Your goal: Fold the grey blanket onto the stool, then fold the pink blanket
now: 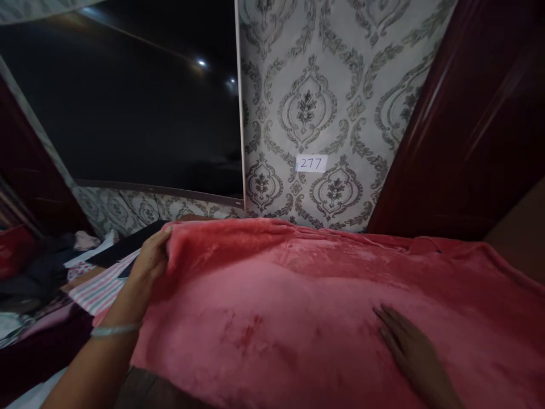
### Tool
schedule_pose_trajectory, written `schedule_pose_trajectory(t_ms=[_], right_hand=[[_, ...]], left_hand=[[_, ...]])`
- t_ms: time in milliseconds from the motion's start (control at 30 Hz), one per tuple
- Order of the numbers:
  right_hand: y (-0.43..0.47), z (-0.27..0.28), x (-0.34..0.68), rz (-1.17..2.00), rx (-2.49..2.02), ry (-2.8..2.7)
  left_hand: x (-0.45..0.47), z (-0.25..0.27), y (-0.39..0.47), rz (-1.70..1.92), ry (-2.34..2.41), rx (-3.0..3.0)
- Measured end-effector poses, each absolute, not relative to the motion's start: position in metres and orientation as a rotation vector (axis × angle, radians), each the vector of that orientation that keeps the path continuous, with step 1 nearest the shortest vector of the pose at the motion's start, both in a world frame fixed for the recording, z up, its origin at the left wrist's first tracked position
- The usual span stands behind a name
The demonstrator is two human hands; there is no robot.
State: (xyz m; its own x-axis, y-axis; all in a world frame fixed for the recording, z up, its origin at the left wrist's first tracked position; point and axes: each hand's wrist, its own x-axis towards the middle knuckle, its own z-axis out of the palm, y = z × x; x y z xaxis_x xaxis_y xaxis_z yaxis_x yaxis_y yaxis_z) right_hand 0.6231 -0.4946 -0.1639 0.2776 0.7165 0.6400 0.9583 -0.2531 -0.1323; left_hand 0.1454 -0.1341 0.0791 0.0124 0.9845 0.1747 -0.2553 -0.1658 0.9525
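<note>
A red-pink plush blanket [298,307] spreads across the surface before me, with a gathered, darker fold along its far edge. My left hand [154,253] grips the blanket's far left corner, thumb and fingers closed around the cloth. A pale bangle circles that wrist. Flat on the right part of the blanket rests my right hand [402,335], its fingers stretched out and holding nothing. Whatever lies beneath the blanket is hidden.
A large dark television [140,108] hangs on the patterned wall. A paper label reading 277 [311,163] is stuck beside it. Striped cloth [100,287] and piled clothes [25,284] lie at left. Dark red glossy panel [460,125] stands at right.
</note>
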Motion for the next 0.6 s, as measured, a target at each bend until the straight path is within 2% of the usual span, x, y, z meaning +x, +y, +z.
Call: schedule_pose_trajectory(t_ms=[133, 333, 600], right_hand=[[-0.493, -0.161, 0.621, -0.612, -2.081, -1.502], [-0.49, -0.153, 0.615, -0.552, -2.12, -1.456], [-0.491, -0.145, 0.611, -0.474, -2.091, -1.417]], left_hand=[[0.108, 0.046, -0.195, 1.421, 1.04, 1.132], [0.077, -0.016, -0.26, 0.998, 1.143, 1.141], [0.089, -0.021, -0.293, 0.889, 1.205, 1.472]])
